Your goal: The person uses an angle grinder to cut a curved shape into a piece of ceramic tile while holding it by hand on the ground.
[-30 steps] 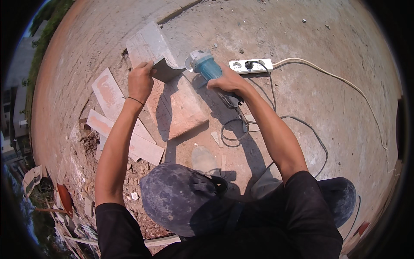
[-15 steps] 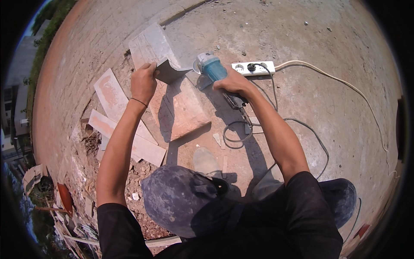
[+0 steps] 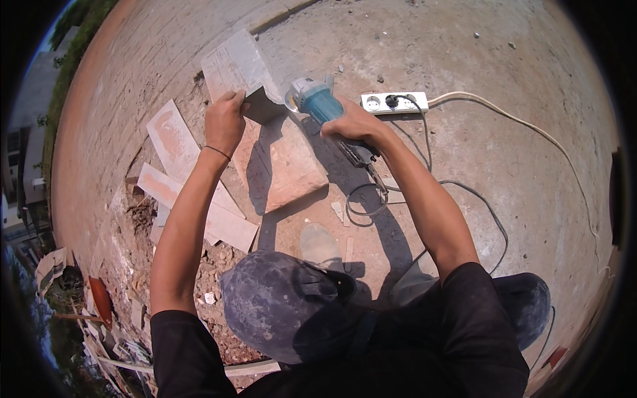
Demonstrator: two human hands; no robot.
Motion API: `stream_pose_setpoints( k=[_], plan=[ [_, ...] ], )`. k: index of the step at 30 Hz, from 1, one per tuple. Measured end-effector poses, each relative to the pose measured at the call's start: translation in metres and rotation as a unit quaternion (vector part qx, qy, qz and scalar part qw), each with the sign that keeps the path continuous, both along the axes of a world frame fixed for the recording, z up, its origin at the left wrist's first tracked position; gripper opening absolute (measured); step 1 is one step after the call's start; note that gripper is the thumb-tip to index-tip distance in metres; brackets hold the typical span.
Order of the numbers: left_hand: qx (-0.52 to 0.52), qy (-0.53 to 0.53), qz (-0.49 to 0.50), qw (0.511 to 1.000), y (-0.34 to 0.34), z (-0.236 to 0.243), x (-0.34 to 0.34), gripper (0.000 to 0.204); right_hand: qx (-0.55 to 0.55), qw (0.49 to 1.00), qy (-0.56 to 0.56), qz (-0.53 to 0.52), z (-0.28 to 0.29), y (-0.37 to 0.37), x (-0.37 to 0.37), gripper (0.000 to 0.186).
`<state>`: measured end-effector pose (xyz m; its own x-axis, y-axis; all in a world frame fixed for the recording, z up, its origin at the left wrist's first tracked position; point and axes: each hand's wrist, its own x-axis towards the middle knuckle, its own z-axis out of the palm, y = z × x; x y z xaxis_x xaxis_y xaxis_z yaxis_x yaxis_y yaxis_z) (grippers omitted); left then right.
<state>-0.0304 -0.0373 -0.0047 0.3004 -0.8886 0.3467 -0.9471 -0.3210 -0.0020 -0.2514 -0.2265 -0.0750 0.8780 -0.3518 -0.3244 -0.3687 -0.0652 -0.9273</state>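
My left hand [image 3: 224,121] grips one end of a tile piece [image 3: 265,110], its dark grey face toward me, tilted up above a long pale stone block [image 3: 292,169]. My right hand [image 3: 355,123] is wrapped round the body of a teal angle grinder [image 3: 320,104]. The grinder's disc [image 3: 290,101] is at the tile's right edge; whether it touches cannot be made out. Part of the tile's near end is hidden behind my left fingers. From the grinder's rear a dark cord [image 3: 381,186] runs off in a loop.
A white power strip [image 3: 415,103] with a black plug lies right of the grinder, its pale cable [image 3: 517,121] curving rightward. Several cut tiles [image 3: 174,142] lie left of the block. Rubble [image 3: 219,325] is by my knee, and a debris heap [image 3: 123,351] at lower left.
The grinder in my right hand has moved a little left, its disc now farther in along the tile's edge. My left hand keeps its hold on the tile.
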Motion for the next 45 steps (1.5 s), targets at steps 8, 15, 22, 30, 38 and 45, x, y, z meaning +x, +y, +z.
stream_pose_setpoints(
  k=[8, 15, 22, 30, 38, 45],
  plan=[
    [0.003, 0.009, 0.008, 1.0, -0.001, 0.002, -0.002, 0.021, -0.022, 0.999, 0.009, -0.033, -0.014, -0.015, -0.008, 0.072],
    [0.0, 0.013, 0.006, 1.0, -0.001, 0.0, -0.003, 0.021, -0.006, 1.0, 0.003, -0.012, -0.01, -0.004, 0.01, 0.08],
    [-0.008, 0.007, -0.001, 1.0, -0.002, -0.001, -0.003, 0.02, -0.025, 1.0, 0.003, 0.013, -0.006, -0.009, 0.008, 0.076],
    [-0.003, 0.006, 0.005, 1.0, 0.0, 0.0, -0.001, 0.022, -0.031, 0.999, 0.005, -0.014, -0.006, -0.019, -0.002, 0.065],
    [0.003, 0.01, 0.013, 1.0, 0.002, 0.0, -0.004, 0.023, -0.004, 1.0, -0.015, -0.015, -0.005, -0.005, 0.01, 0.067],
    [0.001, 0.007, 0.012, 1.0, -0.002, 0.0, -0.005, 0.023, -0.036, 0.999, 0.018, -0.014, -0.013, -0.019, -0.001, 0.072]
  ],
)
